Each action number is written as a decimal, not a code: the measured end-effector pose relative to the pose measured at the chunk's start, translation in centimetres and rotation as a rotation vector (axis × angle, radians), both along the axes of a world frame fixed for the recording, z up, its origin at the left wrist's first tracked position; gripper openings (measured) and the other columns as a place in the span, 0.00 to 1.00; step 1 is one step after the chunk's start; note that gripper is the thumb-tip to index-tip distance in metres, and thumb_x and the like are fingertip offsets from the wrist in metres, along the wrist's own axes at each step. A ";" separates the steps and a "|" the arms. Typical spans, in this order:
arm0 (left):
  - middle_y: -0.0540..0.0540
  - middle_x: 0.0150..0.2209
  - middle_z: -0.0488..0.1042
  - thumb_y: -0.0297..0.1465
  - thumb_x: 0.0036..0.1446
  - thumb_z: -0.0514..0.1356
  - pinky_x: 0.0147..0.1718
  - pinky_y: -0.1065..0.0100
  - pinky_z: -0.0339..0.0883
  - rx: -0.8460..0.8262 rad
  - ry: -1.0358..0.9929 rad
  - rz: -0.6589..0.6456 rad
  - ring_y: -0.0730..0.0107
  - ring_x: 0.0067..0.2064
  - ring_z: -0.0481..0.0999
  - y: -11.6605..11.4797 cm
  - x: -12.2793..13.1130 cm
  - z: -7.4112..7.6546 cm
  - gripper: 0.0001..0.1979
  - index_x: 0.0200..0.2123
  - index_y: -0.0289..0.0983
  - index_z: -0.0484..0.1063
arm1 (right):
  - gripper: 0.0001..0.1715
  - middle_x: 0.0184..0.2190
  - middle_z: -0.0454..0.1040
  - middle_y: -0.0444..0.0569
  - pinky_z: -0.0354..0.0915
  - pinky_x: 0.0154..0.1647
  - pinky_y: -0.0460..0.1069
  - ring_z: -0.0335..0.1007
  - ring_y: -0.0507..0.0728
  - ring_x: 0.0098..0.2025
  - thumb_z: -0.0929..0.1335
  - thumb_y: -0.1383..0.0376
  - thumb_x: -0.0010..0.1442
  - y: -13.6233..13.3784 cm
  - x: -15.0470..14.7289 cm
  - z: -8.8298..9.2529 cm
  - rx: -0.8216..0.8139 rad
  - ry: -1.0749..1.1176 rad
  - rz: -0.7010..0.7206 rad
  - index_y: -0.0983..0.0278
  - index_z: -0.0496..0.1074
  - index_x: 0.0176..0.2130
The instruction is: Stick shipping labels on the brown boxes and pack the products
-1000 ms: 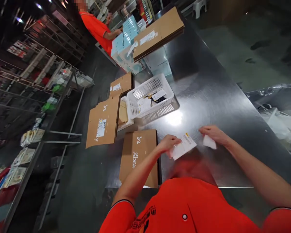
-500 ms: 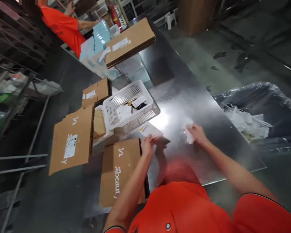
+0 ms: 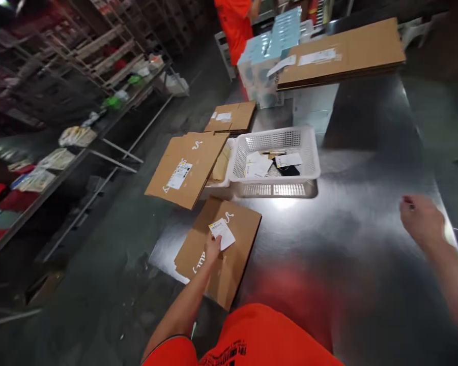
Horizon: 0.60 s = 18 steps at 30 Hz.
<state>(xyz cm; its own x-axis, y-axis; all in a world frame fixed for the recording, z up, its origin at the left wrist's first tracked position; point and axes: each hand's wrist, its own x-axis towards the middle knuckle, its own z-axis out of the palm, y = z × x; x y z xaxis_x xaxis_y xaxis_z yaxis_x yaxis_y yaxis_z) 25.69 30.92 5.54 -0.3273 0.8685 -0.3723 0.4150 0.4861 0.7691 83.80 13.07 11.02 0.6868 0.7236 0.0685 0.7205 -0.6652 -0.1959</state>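
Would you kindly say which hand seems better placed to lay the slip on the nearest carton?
Probably the left hand: it holds the slip over that carton, while the right hand is well away, near the table's right edge.

Looks like a packing area in a warehouse or stockroom. Includes a shiny metal worktop (image 3: pixel 339 218) stretching left from the right hand (image 3: pixel 423 218), with flattened cardboard cartons (image 3: pixel 248 219) under the left hand (image 3: pixel 212 247) and a white plastic basket (image 3: pixel 286 137) of cards and small items beyond it. Shows pale-blue boxes (image 3: pixel 267 48) stacked farther beyond the left hand, near a co-worker (image 3: pixel 234 30) in orange, plus long shelving (image 3: pixel 61 178) loaded with goods well to that hand's left, over a dark floor (image 3: pixel 114 244).
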 end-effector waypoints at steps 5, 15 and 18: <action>0.37 0.47 0.76 0.30 0.51 0.66 0.55 0.52 0.64 0.162 0.209 -0.069 0.50 0.53 0.74 -0.2 -1.2 -1.5 0.16 0.44 0.37 0.73 | 0.24 0.51 0.76 0.59 0.63 0.53 0.53 0.70 0.62 0.52 0.57 0.61 0.66 23.7 -12.9 3.4 0.160 0.173 0.530 0.66 0.74 0.51; 0.42 0.60 0.73 0.30 0.63 0.52 0.63 0.45 0.59 0.434 0.628 -0.545 0.50 0.64 0.66 -2.0 -2.9 -6.4 0.22 0.58 0.45 0.73 | 0.16 0.46 0.76 0.69 0.58 0.41 0.51 0.71 0.62 0.44 0.65 0.73 0.63 45.2 -16.4 -0.5 -0.303 -0.049 0.708 0.75 0.75 0.49; 0.41 0.62 0.71 0.27 0.63 0.50 0.62 0.45 0.60 0.483 0.662 -0.589 0.52 0.64 0.66 -2.1 -3.4 -6.6 0.26 0.63 0.40 0.66 | 0.10 0.36 0.76 0.67 0.57 0.39 0.52 0.70 0.60 0.39 0.70 0.73 0.59 47.6 -16.2 -2.3 -0.364 -0.075 0.685 0.78 0.77 0.41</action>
<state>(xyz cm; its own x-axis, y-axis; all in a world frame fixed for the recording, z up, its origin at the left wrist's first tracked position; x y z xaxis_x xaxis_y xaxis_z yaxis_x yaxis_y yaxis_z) 22.33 28.78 -1.08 0.1893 0.9682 0.1636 0.9033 -0.2370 0.3577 67.64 60.66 8.77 0.0811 0.9707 -0.2260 0.9967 -0.0799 0.0145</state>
